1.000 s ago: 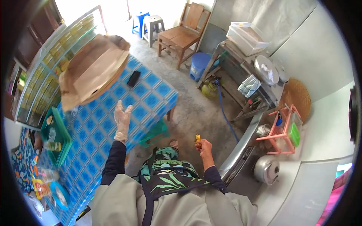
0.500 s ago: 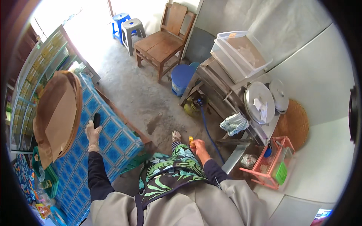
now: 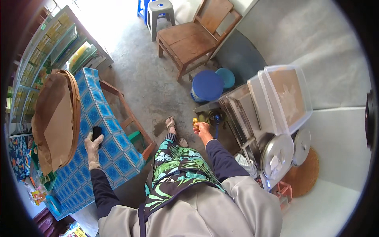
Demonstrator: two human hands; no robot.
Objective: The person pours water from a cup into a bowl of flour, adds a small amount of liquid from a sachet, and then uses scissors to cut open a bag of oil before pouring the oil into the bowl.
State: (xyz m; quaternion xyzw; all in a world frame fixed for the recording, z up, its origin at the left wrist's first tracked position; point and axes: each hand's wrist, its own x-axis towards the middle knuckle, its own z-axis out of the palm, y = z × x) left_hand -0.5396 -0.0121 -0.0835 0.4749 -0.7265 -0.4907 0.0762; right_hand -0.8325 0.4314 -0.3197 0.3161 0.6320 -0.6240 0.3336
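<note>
My left hand [image 3: 94,143], in a translucent glove, is closed on a black phone-like object [image 3: 96,133] over the blue checked tablecloth [image 3: 112,154], just right of a round wooden tray [image 3: 74,118] lined with brown paper. My bare right hand [image 3: 201,128] grips a small yellow item [image 3: 195,120], too small to identify, out in front of my patterned apron [image 3: 173,173], near the gas cylinder [image 3: 206,117] with its blue hose.
A wooden chair [image 3: 185,41], stools [image 3: 160,10] and blue buckets [image 3: 207,83] stand ahead. On the right are stacked clear bins [image 3: 284,98], metal lidded pots [image 3: 276,156] and a pink rack [image 3: 284,191]. A glass cabinet [image 3: 53,43] lines the left.
My left hand has come onto the black object and closed on it. The view has shifted forward toward the chair and bins. My right hand still holds the yellow item, now farther forward.
</note>
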